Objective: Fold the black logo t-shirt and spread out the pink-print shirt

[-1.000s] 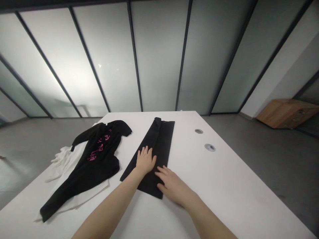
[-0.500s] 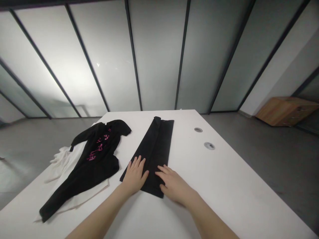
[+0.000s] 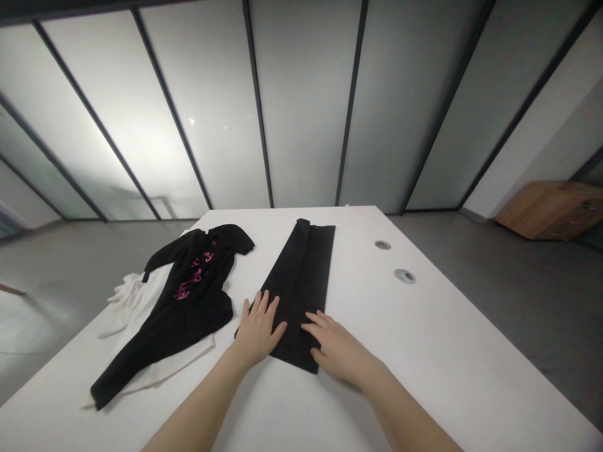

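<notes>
Black folded garment under both hands' spread, ungripping fingers, black-and-pink shirt well left.

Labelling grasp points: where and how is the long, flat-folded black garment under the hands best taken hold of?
I'd pinch the folded black garment by its near edge, coming in low from the near side, thumbs underneath. It lies flat and thin, so there's little to grab from above; that edge is fairly straight, with bare white table in front.
</notes>
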The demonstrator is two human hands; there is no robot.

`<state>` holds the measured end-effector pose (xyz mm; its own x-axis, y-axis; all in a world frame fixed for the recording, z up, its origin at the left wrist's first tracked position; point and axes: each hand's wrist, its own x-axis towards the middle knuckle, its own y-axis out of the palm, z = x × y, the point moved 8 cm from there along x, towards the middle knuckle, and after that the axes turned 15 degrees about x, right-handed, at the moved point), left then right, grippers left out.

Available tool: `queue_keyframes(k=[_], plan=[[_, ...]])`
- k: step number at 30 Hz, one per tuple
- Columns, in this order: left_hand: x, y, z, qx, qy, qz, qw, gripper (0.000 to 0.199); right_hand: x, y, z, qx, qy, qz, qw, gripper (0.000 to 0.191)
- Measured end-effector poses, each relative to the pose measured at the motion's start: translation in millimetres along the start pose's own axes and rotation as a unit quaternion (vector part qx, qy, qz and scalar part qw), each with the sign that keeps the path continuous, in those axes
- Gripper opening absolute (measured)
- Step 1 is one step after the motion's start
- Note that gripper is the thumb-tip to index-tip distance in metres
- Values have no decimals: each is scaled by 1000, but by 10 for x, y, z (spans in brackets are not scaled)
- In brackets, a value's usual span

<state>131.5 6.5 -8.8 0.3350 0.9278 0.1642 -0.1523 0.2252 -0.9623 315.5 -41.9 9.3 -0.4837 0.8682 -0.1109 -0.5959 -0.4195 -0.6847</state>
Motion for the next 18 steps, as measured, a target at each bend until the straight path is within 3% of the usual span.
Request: queue_keyframes(k=[5,10,14,18], plan=[[63,-211,-169,-26,-11,-77,997,59,-44,47,146,-18,-19,-7,1000,62],[55,13,-241,-11,-2,-14,1000,64,-118,112,451,15,-62,13,998,37],[-39,112,-271,3,27,-11,1000,68,-125,181,563,76,-86,61,991,27],[-125,137,-352,19,58,-7,998,71,-62,85,587,87,-129,21,988,23]])
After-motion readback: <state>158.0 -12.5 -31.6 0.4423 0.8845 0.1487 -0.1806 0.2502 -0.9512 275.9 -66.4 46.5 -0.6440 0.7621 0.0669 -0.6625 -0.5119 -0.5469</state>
